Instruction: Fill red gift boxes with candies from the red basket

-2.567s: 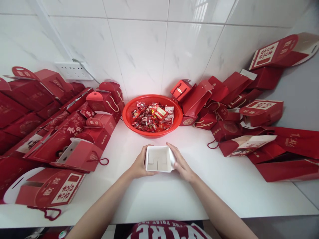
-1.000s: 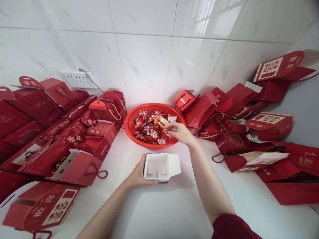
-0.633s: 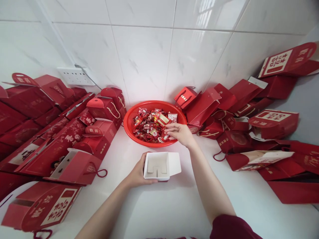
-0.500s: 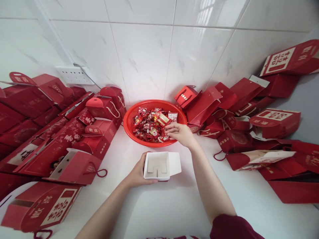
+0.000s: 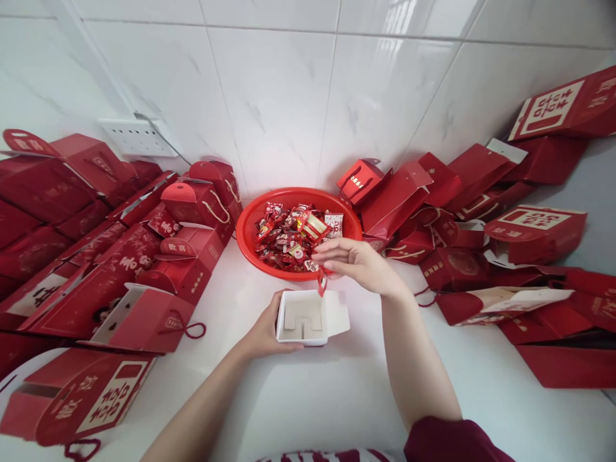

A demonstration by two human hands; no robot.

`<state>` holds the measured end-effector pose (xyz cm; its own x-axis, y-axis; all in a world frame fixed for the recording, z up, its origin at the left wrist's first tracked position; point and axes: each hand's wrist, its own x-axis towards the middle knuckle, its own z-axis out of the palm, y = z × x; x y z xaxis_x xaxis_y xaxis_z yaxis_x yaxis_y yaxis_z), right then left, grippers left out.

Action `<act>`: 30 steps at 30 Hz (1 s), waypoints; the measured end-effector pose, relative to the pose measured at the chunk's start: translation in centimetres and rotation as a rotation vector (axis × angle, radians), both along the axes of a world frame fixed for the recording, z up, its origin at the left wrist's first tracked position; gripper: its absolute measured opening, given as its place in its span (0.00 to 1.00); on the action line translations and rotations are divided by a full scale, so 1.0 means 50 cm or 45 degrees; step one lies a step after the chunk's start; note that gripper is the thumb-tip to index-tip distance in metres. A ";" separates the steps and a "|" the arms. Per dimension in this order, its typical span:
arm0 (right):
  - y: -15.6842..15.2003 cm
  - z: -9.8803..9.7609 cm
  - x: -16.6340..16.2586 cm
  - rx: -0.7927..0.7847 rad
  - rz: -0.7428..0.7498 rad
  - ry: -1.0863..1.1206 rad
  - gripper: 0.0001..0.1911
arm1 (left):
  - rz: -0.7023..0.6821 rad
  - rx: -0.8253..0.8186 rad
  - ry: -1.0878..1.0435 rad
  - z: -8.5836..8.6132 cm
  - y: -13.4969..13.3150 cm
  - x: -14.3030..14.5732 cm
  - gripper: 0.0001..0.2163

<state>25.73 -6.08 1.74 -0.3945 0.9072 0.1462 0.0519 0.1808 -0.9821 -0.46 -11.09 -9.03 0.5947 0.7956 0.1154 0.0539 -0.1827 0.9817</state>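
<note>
My left hand [image 5: 269, 327] grips the left side of a small open box [image 5: 303, 337] with a white inside, its flap folded out to the right. Nothing lies on the box's bare bottom. Just behind it, my right hand [image 5: 359, 263] is over the front right rim of a red plastic basket [image 5: 248, 240]. A small red wrapped candy [image 5: 322, 282] hangs below the right thumb and fingertips, above the box's back right corner. Several wrapped candies [image 5: 289, 240] fill the basket, mostly red, with a larger yellow and red packet [image 5: 312, 226] on top.
Red gift boxes [image 5: 139, 317] with cord handles are stacked along the left side. More red boxes [image 5: 481, 256] lie piled on the right, some with flaps up. Behind the basket rises a tiled wall [image 5: 279, 102] with a power strip [image 5: 137, 138] at the left.
My right hand has come from the candies in the basket slightly towards me, and a red candy now shows below its fingers. My left hand still holds the box in place.
</note>
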 end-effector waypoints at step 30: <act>0.048 -0.015 -0.014 0.360 -0.074 -1.009 0.17 | 0.081 0.097 0.024 -0.013 -0.004 0.000 0.43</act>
<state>25.01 -3.69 0.99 -0.4300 0.9001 0.0706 0.7233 0.3903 -0.5696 -0.47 -11.28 -9.66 0.5458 0.8213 0.1662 0.0859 -0.2522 0.9639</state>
